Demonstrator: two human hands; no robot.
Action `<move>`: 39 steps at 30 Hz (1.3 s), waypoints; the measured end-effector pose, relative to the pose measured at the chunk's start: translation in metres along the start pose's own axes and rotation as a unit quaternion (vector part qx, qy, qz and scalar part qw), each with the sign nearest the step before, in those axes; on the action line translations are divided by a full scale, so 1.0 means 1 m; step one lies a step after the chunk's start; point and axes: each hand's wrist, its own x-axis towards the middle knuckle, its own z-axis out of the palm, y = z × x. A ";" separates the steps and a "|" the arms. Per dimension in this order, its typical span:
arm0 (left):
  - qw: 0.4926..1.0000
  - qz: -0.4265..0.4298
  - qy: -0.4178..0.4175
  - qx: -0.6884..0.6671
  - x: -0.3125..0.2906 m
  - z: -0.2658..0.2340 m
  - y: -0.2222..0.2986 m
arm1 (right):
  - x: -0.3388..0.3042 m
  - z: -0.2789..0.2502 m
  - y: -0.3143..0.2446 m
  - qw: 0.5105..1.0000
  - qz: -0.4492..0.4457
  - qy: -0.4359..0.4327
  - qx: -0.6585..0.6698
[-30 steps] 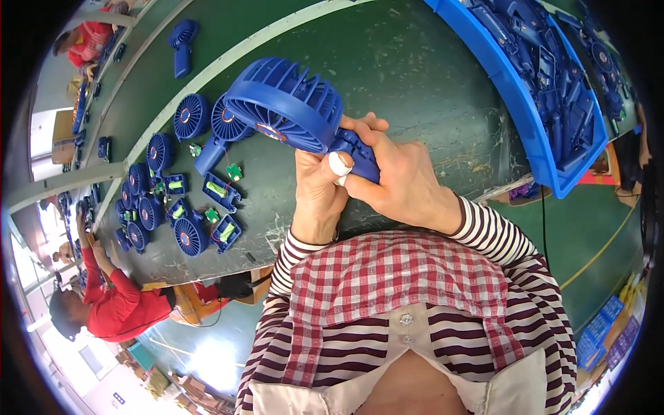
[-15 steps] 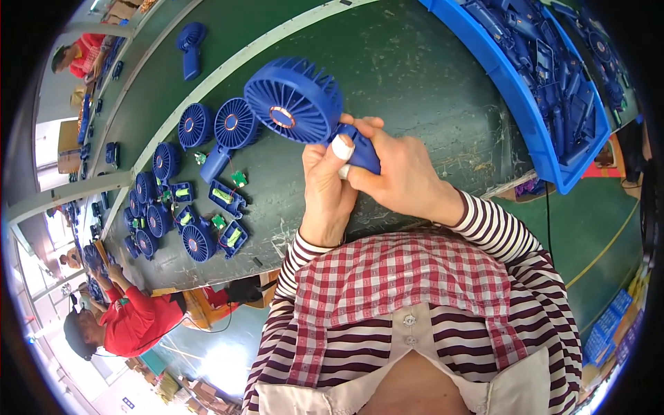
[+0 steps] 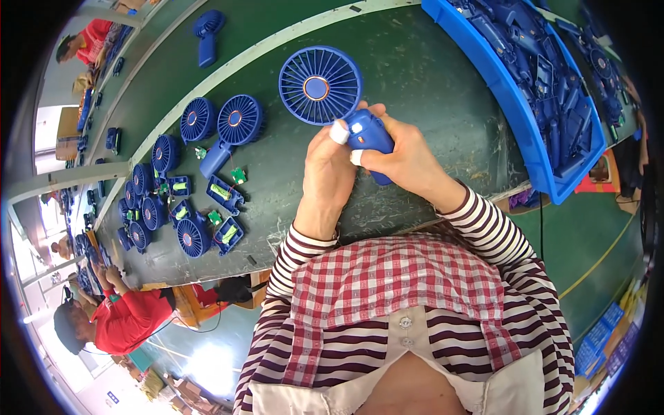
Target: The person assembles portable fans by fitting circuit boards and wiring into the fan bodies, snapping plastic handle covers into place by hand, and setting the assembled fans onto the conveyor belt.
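Both my hands hold one blue handheld fan (image 3: pixel 320 86) above the green table. Its round grille faces up toward me, with an orange ring at the hub. My left hand (image 3: pixel 328 169) closes on the neck and upper handle, and a white cover sits on its thumb tip. Around the handle's lower part is wrapped my right hand (image 3: pixel 407 158), its thumb, also white-tipped, pressed on the front. A small light patch and an orange mark show on the handle. Left of my hands lies another fan (image 3: pixel 239 120) with its handle, beside an open handle shell (image 3: pixel 225 195) containing a green battery.
Several fan heads and small green circuit boards (image 3: pixel 238 175) crowd the table's left part. A blue bin (image 3: pixel 515 104) full of blue casings stands at the right. Beyond a pale rail lies one more fan (image 3: pixel 207 38). A co-worker in red (image 3: pixel 131 321) sits at the left.
The fan in my hands has turned and shifted right, so its grille now faces me squarely and the handle front shows. My right thumb has moved lower on the handle.
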 end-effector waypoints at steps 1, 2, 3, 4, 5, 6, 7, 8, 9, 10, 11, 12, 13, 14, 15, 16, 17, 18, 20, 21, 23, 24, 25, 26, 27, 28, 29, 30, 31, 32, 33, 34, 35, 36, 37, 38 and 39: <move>0.999 0.003 0.001 0.040 0.000 0.000 0.000 | 0.000 0.000 0.000 1.000 0.000 0.000 0.000; 0.999 0.003 0.001 0.039 0.000 0.000 -0.001 | 0.000 0.000 -0.001 1.000 0.000 0.000 -0.001; 1.000 -0.004 -0.001 -0.007 0.000 0.000 -0.001 | 0.000 0.000 -0.001 1.000 0.018 0.005 -0.020; 0.998 -0.012 -0.003 -0.054 0.000 0.000 -0.002 | 0.000 0.000 -0.002 0.999 0.037 0.009 -0.038; 0.998 -0.012 -0.002 -0.054 -0.001 0.000 -0.003 | -0.001 0.001 -0.004 0.999 0.037 0.008 -0.038; 1.000 -0.002 0.009 -0.026 -0.001 0.000 -0.005 | -0.001 0.001 -0.006 0.998 0.042 0.008 -0.038; 1.000 0.007 0.018 0.001 -0.001 0.002 -0.007 | -0.001 0.001 -0.008 0.998 0.046 0.010 -0.039; 1.000 0.007 0.018 0.002 -0.002 0.003 -0.008 | -0.002 0.002 -0.009 0.998 0.046 0.011 -0.039; 1.000 0.018 0.020 0.008 -0.003 0.005 -0.008 | -0.002 0.002 -0.010 0.998 0.045 0.014 -0.047; 0.999 0.029 0.022 0.014 -0.004 0.006 -0.009 | -0.003 0.002 -0.010 0.997 0.044 0.017 -0.054; 0.999 0.028 0.022 0.014 -0.005 0.007 -0.010 | -0.003 0.001 -0.011 0.997 0.044 0.017 -0.054; 0.999 0.034 0.031 0.014 -0.005 0.009 -0.011 | -0.003 0.001 -0.013 0.997 0.047 0.015 -0.059; 0.998 0.040 0.041 0.014 -0.006 0.011 -0.012 | -0.004 0.000 -0.013 0.997 0.050 0.013 -0.064; 0.998 0.040 0.041 0.014 -0.007 0.013 -0.013 | -0.004 0.000 -0.012 0.997 0.050 0.013 -0.064; 0.997 0.048 0.051 0.023 -0.009 0.015 -0.014 | -0.004 0.001 -0.011 0.997 0.034 0.018 -0.074; 0.996 0.055 0.060 0.032 -0.010 0.016 -0.015 | -0.005 0.001 -0.009 0.996 0.018 0.024 -0.085; 0.996 0.054 0.060 0.033 -0.010 0.016 -0.015 | -0.004 0.001 -0.009 0.996 0.019 0.024 -0.084; 0.995 0.062 0.064 0.043 -0.009 0.015 -0.016 | -0.003 0.001 -0.008 0.996 0.005 0.030 -0.079; 0.994 0.068 0.069 0.053 -0.008 0.016 -0.017 | -0.002 0.000 -0.007 0.997 -0.008 0.035 -0.075; 0.995 0.064 0.066 0.044 -0.007 0.016 -0.017 | -0.001 -0.001 -0.007 0.997 -0.004 0.023 -0.070; 0.995 0.063 0.063 0.035 -0.003 0.014 -0.012 | 0.002 -0.003 -0.006 0.998 -0.005 0.010 -0.066; 0.997 0.037 0.048 0.043 -0.001 0.012 -0.009 | 0.004 -0.004 -0.003 0.999 0.004 0.015 -0.042; 0.998 0.010 0.034 0.051 0.000 0.010 -0.007 | 0.005 -0.004 -0.001 1.000 0.014 0.020 -0.018; 0.998 0.012 0.034 0.051 0.001 0.008 -0.005 | 0.005 -0.005 -0.001 1.000 0.013 0.020 -0.019; 0.998 0.001 0.016 0.068 0.002 0.006 -0.004 | 0.005 -0.006 -0.001 0.998 0.043 0.007 0.038; 0.996 -0.009 -0.001 0.085 0.001 0.004 -0.003 | 0.005 -0.006 -0.001 0.993 0.074 -0.008 0.096; 0.998 -0.021 0.000 0.067 0.000 0.002 -0.002 | 0.005 -0.007 -0.001 0.993 0.074 -0.010 0.095; 0.998 -0.020 0.002 0.067 0.001 0.002 -0.002 | 0.005 -0.007 -0.002 0.994 0.072 -0.019 0.080; 0.997 -0.026 0.006 0.069 0.002 0.001 -0.001 | 0.004 -0.008 -0.002 0.995 0.071 -0.027 0.064; 0.997 -0.032 0.011 0.071 0.003 0.001 -0.001 | 0.004 -0.009 -0.003 0.995 0.071 -0.029 0.063; 0.997 -0.031 0.013 0.070 0.003 0.001 -0.002 | 0.003 -0.009 -0.004 0.995 0.072 -0.034 0.067; 0.997 -0.017 0.018 0.073 0.003 0.000 -0.004 | 0.003 -0.009 -0.005 0.994 0.073 -0.039 0.071; 0.997 -0.003 0.023 0.076 0.002 0.000 -0.005 | 0.002 -0.009 -0.007 0.994 0.073 -0.041 0.071; 0.997 -0.002 0.025 0.076 0.002 0.002 -0.005 | 0.001 -0.008 -0.008 0.993 0.074 -0.040 0.088; 0.996 0.003 0.030 0.088 0.002 0.006 -0.005 | 0.000 -0.008 -0.009 0.991 0.075 -0.038 0.105; 0.994 0.007 0.035 0.101 0.001 0.008 -0.004 | 0.000 -0.008 -0.009 0.991 0.076 -0.038 0.105; 0.994 0.008 0.035 0.100 0.001 0.008 -0.004 | 0.000 -0.008 -0.009 0.989 0.082 -0.039 0.114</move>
